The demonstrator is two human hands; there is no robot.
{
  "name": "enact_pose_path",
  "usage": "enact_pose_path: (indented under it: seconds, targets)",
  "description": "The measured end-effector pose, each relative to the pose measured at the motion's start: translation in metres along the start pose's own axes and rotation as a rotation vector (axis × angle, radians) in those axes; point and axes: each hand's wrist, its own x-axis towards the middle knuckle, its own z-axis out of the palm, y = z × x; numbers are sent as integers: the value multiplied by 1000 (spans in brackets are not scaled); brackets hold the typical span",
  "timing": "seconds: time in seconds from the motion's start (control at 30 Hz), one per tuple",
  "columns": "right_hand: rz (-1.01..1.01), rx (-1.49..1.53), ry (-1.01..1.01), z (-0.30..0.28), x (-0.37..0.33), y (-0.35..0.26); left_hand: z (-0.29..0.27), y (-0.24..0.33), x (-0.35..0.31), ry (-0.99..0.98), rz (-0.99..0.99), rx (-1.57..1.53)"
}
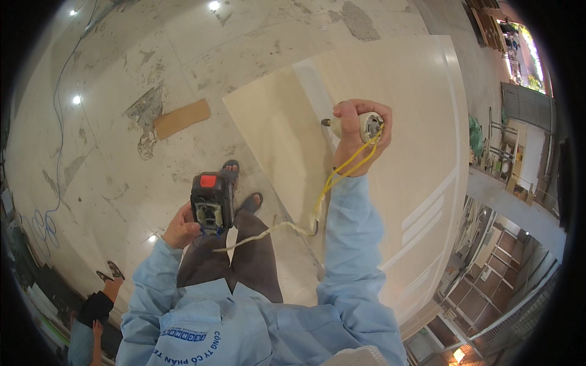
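Note:
My left hand (178, 230) is closed round the side of a black battery pack (227, 198) that has a red button on top and an opened-up face with bare inner parts. Short blue wires stick out at its lower end. In my right hand (349, 137), fingers wrap round a small cream-coloured motor (370, 127), whose dark shaft tip points left. Yellow wires (348, 166) run from the motor's end past my wrist and join a pale taped cable (287, 226). That cable's loose end hangs just below the battery pack; whether they touch I cannot tell.
Pale panels (421, 122) stand or lie to the right of my legs. A brown board piece (182, 119) lies on the stained floor, and a blue cable (58, 110) trails at far left. Another person (91, 314) is at lower left. Racks and clutter (506, 146) line the right.

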Motion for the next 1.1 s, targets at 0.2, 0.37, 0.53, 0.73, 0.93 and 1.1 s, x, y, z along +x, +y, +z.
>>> enact_pose_path:
  seconds: [0.2, 0.37, 0.53, 0.73, 0.93, 1.1]
  targets:
    - [-42, 82, 59, -9, 4, -8, 2, -8, -7, 44, 65, 11]
    - [6, -81, 14, -1, 14, -1, 9, -12, -13, 52, 71, -14]
    - [-29, 23, 14, -4, 12, -4, 16, -15, -17, 76, 53, -28]
    - [-41, 78, -69, 16, 15, 6, 20, -18, -17, 96, 55, -60]
    - [-24, 126, -82, 18, 20, 11, 26, -21, -20, 119, 90, -84]
    - [-21, 63, -85, 21, 25, 16, 31, -25, -23, 131, 92, -99]
